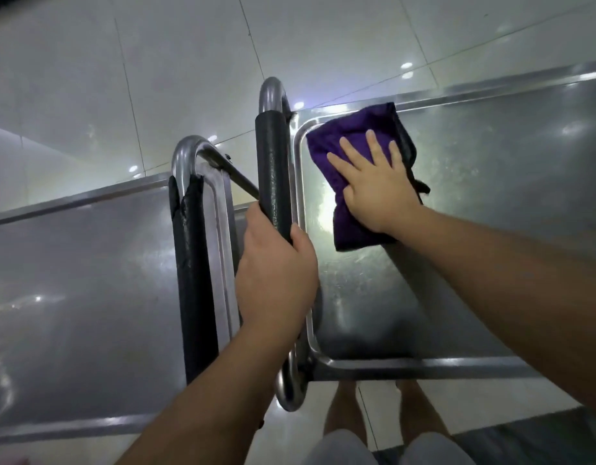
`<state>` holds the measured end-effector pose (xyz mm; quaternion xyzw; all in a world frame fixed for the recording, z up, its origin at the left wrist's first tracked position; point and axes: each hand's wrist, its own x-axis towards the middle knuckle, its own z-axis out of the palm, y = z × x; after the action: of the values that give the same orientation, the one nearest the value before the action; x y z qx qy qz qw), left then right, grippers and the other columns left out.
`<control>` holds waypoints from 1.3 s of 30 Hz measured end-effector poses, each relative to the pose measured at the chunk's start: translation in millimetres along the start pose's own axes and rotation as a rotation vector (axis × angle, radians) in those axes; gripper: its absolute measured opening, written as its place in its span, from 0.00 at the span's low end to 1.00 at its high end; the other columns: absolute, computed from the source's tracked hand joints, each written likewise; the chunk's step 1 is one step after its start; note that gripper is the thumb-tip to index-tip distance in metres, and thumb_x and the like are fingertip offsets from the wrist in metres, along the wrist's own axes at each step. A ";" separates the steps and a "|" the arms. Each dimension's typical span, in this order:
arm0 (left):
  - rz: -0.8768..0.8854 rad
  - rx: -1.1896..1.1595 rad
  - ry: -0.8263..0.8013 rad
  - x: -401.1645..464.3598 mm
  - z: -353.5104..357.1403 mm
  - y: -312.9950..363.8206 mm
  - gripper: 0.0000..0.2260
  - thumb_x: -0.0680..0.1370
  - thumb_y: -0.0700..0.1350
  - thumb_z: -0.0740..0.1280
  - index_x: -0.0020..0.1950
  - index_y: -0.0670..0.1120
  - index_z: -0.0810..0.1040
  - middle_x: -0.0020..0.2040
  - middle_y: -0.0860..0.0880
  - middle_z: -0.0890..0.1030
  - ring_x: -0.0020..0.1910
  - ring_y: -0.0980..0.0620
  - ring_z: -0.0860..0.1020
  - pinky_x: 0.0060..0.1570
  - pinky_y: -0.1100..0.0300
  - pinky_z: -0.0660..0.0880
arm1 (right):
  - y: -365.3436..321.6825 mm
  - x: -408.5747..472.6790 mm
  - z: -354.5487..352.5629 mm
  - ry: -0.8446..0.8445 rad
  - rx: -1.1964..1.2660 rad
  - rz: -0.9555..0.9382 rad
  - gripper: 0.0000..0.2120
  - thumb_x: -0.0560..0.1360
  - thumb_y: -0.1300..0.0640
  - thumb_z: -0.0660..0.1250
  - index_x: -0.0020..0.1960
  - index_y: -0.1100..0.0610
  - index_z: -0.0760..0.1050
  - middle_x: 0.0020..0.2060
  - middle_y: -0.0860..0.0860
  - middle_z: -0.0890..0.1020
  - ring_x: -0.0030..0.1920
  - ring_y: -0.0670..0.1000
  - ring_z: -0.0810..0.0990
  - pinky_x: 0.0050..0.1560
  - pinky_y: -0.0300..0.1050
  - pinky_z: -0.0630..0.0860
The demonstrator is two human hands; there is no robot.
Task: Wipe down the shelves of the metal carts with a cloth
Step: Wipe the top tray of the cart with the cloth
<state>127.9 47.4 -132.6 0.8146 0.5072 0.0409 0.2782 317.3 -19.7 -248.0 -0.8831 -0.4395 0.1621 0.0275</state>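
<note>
Purple cloth (pixel 353 182) lies under flat right hand (pixel 377 189) on steel shelf (pixel 474 229); left hand (pixel 276 280) grips padded handle (pixel 273 169).

One head-worn wide-angle view looks steeply down, close over two metal carts (pixel 457 229), with the tiled floor (pixel 155 62) beyond and bare legs (pixel 347 407) below.

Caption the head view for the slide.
Right hand presses purple cloth on cart shelf; left hand grips padded handle.
</note>
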 end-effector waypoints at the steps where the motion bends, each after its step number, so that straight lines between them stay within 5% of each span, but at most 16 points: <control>1: 0.003 -0.003 -0.004 -0.2 -0.8 0.6 0.18 0.84 0.54 0.62 0.72 0.52 0.66 0.53 0.53 0.79 0.47 0.52 0.81 0.38 0.59 0.76 | -1.4 -27.5 6.3 -0.001 0.000 -0.028 0.32 0.80 0.50 0.58 0.84 0.43 0.56 0.84 0.49 0.55 0.83 0.64 0.47 0.80 0.70 0.45; 10: -0.001 -0.023 -0.025 -2.4 -3.2 2.6 0.14 0.83 0.54 0.62 0.68 0.54 0.66 0.49 0.55 0.78 0.41 0.57 0.79 0.32 0.63 0.70 | 3.6 -288.2 78.8 -0.063 -0.004 -0.088 0.32 0.82 0.40 0.57 0.84 0.43 0.54 0.84 0.48 0.56 0.83 0.62 0.52 0.77 0.72 0.55; 17: 0.018 -0.037 -0.038 -1.7 -4.4 3.6 0.15 0.83 0.54 0.62 0.68 0.55 0.67 0.46 0.52 0.79 0.42 0.50 0.81 0.40 0.48 0.80 | 16.8 -198.5 57.5 0.014 -0.012 0.008 0.29 0.83 0.36 0.55 0.80 0.45 0.67 0.82 0.53 0.63 0.82 0.65 0.57 0.77 0.72 0.55; 21: 0.007 -0.026 -0.017 -0.6 -3.7 6.3 0.17 0.83 0.54 0.62 0.70 0.52 0.67 0.46 0.52 0.79 0.42 0.51 0.80 0.43 0.46 0.81 | 44.4 -86.0 25.2 0.083 -0.041 0.094 0.31 0.84 0.36 0.47 0.84 0.44 0.55 0.84 0.51 0.57 0.83 0.63 0.50 0.80 0.68 0.47; 28: 0.012 -0.018 0.003 1.1 -1.8 8.7 0.12 0.83 0.53 0.62 0.65 0.54 0.68 0.44 0.52 0.78 0.41 0.51 0.80 0.41 0.46 0.81 | 74.0 58.8 -18.8 0.114 -0.023 0.087 0.28 0.86 0.45 0.45 0.85 0.49 0.48 0.85 0.50 0.50 0.84 0.58 0.46 0.82 0.64 0.44; 33: 0.024 -0.012 0.016 1.5 0.5 5.5 0.11 0.83 0.52 0.62 0.65 0.53 0.68 0.43 0.53 0.77 0.41 0.50 0.79 0.38 0.50 0.77 | 84.4 41.0 -20.2 0.089 -0.013 0.064 0.29 0.85 0.44 0.45 0.85 0.47 0.50 0.85 0.50 0.51 0.84 0.59 0.47 0.81 0.65 0.45; 39: 0.022 -0.017 0.013 -0.9 -1.0 6.0 0.08 0.83 0.54 0.62 0.60 0.58 0.65 0.43 0.52 0.77 0.38 0.51 0.79 0.36 0.51 0.76 | 106.5 -118.1 11.6 0.059 -0.056 0.055 0.30 0.84 0.42 0.48 0.85 0.48 0.55 0.84 0.53 0.55 0.84 0.59 0.50 0.81 0.65 0.49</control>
<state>131.9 45.2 -128.6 0.8176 0.4996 0.0536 0.2812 329.2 -178.8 -248.4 -0.8997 -0.4185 0.1241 0.0114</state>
